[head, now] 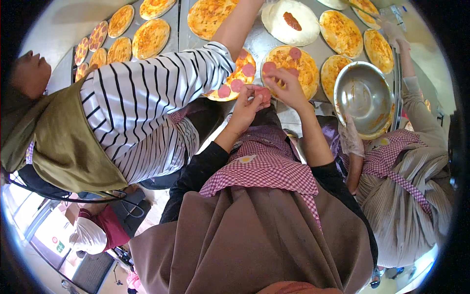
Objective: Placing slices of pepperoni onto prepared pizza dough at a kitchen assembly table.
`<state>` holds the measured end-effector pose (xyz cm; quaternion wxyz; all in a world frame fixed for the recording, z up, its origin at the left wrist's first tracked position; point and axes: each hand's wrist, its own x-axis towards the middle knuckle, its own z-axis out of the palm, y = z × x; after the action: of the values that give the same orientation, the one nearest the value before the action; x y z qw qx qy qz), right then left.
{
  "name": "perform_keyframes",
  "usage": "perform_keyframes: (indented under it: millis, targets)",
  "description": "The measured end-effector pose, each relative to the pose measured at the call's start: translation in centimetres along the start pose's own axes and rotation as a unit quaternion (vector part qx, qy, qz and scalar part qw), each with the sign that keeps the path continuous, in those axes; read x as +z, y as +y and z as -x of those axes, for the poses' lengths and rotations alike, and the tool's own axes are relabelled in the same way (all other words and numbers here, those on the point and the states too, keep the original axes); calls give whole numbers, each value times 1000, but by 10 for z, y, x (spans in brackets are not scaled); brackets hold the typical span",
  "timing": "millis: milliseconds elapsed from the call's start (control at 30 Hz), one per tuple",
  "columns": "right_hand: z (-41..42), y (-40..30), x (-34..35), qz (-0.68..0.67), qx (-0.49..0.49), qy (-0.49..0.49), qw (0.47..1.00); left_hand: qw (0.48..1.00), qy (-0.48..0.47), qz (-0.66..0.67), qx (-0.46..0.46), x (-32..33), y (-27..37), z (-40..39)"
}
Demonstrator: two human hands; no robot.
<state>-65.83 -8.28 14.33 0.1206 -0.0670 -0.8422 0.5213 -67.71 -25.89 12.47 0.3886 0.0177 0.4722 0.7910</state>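
Observation:
My left hand (246, 107) grips a small stack of round sausage slices (263, 96) near the table's front edge. My right hand (288, 87) is over the front part of a sauced round of dough (306, 66), its fingers bent close to the slices lying there. Whether those fingers pinch a slice cannot be told. A few slices rest on this round, one at its left rim and one near its top. Just to the left, a second topped round (245, 76) bears several slices and is partly hidden by a co-worker's striped sleeve.
At left, a co-worker's striped sleeve (161, 77) reaches across the metal table (253, 36). To the right, another co-worker's gloved hand holds a steel bowl (363, 99). Several sauced rounds lie about; a pale dough round (304, 27) with a red sauce dab lies behind.

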Motion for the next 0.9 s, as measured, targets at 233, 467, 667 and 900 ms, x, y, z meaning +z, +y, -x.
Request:
perform_keyframes:
  millis: [233,467,667,900]
  targets:
    - [30,-13,0,79,-43,-16,996,999,24,13,-38,5,-6,-8]
    - [39,-28,-11,5,2,-1,1000,993,0,87,-75,14,1,-13]
    - [58,-8,-14,-39,58,42,997,988,-53,93,-111,19,-5,-15]
    - [64,-8,-17,-137,150,92,975,989,-38,69,-129,25,-5,-14]
